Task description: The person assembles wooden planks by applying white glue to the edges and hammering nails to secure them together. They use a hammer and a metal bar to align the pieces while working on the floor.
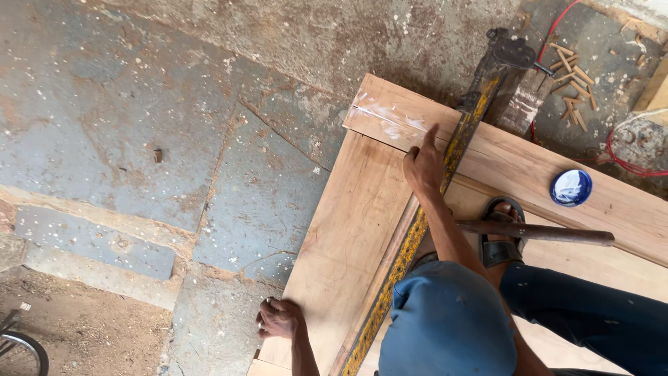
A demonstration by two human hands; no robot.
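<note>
A pale wooden door frame (348, 230) lies flat on the stone floor. A long yellow-and-black metal bar clamp (407, 251) runs diagonally across it to a dark iron head (511, 52) at the far end. My right hand (424, 166) rests on the bar near the top joint, index finger stretched out along it and the other fingers curled at the bar. My left hand (280, 319) grips the frame's near left edge. White glue smears (390, 115) mark the top rail. A blue cap (445, 324) hides my lower arms.
A sandalled foot (502, 237) stands on the frame with a dark rod (539, 232) lying across it. A small blue-and-white bowl (571, 187) sits on the right rail. Wooden pegs (574, 83) and a red cable (626, 163) lie at the top right. A bicycle wheel (21, 351) shows bottom left.
</note>
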